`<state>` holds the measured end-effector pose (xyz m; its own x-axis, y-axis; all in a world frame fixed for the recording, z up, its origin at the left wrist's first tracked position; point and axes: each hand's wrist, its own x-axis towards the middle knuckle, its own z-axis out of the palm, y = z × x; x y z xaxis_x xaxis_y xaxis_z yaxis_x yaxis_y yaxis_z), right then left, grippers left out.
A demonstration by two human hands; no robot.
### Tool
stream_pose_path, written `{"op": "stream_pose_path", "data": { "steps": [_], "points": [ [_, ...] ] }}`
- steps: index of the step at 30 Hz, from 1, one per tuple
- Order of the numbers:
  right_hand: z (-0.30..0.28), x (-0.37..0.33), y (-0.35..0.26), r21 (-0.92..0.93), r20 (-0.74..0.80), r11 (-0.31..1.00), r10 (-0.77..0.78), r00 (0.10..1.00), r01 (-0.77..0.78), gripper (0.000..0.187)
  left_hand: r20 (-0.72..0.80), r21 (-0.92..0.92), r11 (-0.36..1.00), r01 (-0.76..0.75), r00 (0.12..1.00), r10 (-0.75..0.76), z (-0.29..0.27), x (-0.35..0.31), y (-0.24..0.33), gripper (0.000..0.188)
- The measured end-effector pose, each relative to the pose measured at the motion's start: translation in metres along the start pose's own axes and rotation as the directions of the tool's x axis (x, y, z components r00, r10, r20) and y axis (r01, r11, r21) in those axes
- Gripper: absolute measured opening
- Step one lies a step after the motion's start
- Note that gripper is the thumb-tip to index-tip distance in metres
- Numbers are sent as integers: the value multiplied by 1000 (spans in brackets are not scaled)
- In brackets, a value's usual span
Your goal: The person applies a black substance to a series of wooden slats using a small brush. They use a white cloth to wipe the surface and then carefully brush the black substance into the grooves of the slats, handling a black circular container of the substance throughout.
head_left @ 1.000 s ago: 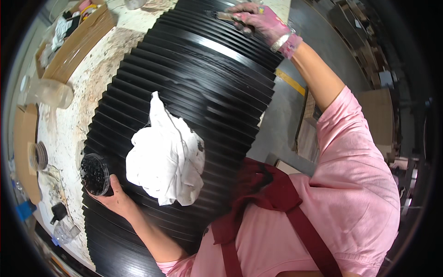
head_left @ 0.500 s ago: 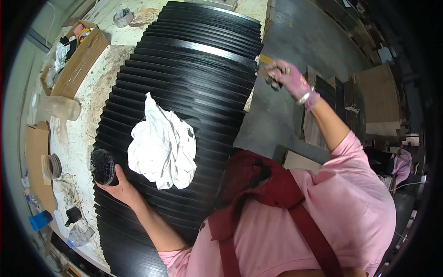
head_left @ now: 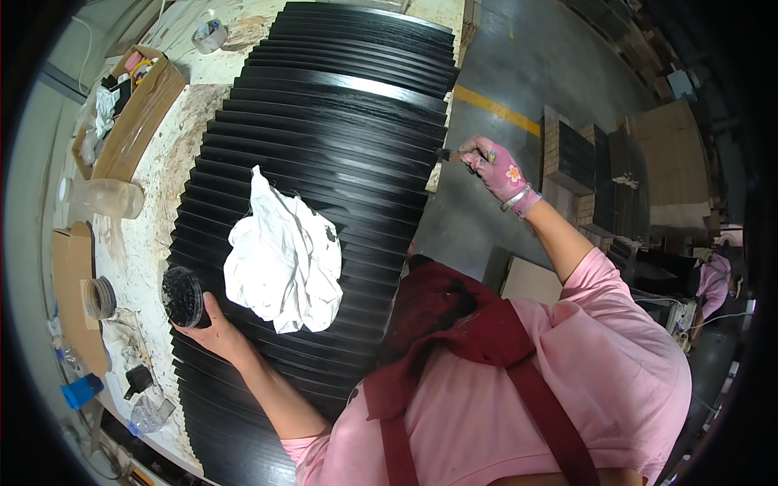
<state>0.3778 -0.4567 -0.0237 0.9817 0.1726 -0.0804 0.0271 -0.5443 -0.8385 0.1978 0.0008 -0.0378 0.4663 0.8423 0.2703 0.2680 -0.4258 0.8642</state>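
My bare left hand (head_left: 215, 334) is closed round a clear round tub (head_left: 183, 298) with black paint-like stuff in it, at the left ends of the black slats. A row of glossy black slats (head_left: 324, 130) covers the bench from far to near. My right hand (head_left: 496, 172), in a stained pink glove, pinches a small brush (head_left: 446, 154) with dark bristles. The bristles are at the right ends of the slats; whether they touch I cannot tell. Between my hands a crumpled white cloth (head_left: 285, 259) with black smudges lies on the slats.
Along the bench's left side are a cardboard box (head_left: 138, 121) of odds and ends, a cloudy plastic bottle (head_left: 105, 197), a tape roll (head_left: 209, 36) and a blue cup (head_left: 83, 391). Right of the bench, stacked boards (head_left: 567, 154) stand on the grey floor. Another person (head_left: 713, 283) is at far right.
My right hand has moved down and nearer along the slats' right ends, with the brush in it. My left hand and the tub have hardly moved.
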Motion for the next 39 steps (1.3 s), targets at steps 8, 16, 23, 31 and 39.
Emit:
{"op": "stream_pose_path", "data": {
  "steps": [8, 16, 23, 31, 39],
  "points": [
    [3, -7, 1, 9, -82, 996, -88, 993, 89, 13, -2, -35, 999, -12, 1000, 12, 1, -1, 4, 76],
    [12, -5, 5, 13, -123, 996, -82, 989, 84, 12, -5, -14, 1000, 4, 1000, -4, -1, 1, -6, 73],
    [6, 1, 18, 65, -170, 994, -75, 983, 87, 12, 15, -117, 993, 8, 1000, -7, 5, -1, 1, 72],
    [21, 11, -50, 169, -104, 969, -165, 981, 181, 18, -36, -168, 982, 81, 995, -88, -25, 0, -2, 58],
    [55, 27, -94, 211, 40, 961, -191, 981, 179, 18, -88, -102, 993, 61, 994, -71, -131, -22, -24, 90]
  ]
}}
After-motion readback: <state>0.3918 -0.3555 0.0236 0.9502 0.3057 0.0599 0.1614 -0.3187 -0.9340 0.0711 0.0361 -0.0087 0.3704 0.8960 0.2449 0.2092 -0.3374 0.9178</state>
